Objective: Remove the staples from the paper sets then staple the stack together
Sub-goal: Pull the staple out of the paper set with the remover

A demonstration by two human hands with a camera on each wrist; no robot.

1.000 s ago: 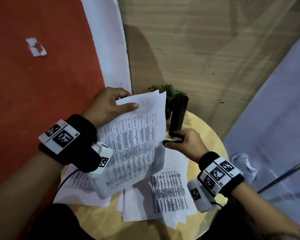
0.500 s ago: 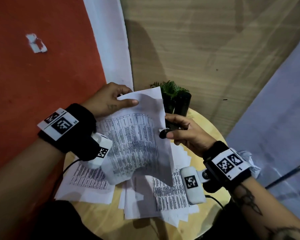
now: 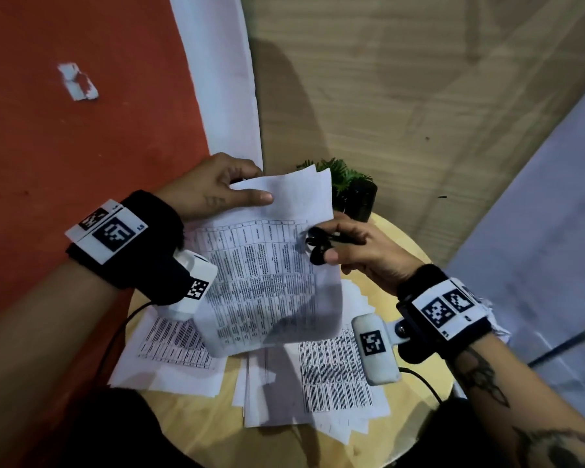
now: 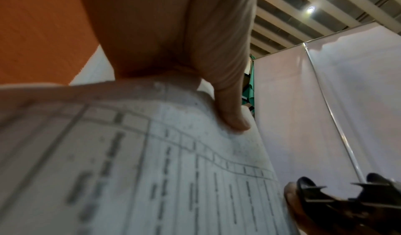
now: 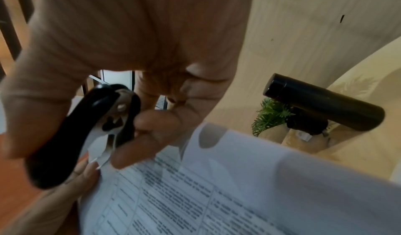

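My left hand (image 3: 250,187) holds a printed paper set (image 3: 267,275) up above the table, thumb (image 4: 230,115) pressed on its top sheet near the upper edge. My right hand (image 3: 323,244) pinches a black staple remover (image 3: 318,248) between thumb and fingers at the set's upper right edge. In the right wrist view the staple remover (image 5: 86,127) has its metal claws on a small bit of the paper (image 5: 217,196). The staple itself does not show. The claws (image 4: 338,196) also appear beside the sheet in the left wrist view.
Loose printed sheets (image 3: 335,376) lie spread over the round wooden table (image 3: 190,420). A small green plant (image 3: 341,173) and a black cylinder (image 3: 362,201) stand at the table's far edge. Crumpled paper (image 3: 490,309) lies right of my right wrist.
My right hand rose from the table beside the black cylinder and brought the staple remover to the paper's right edge. My left hand lifted the set slightly.
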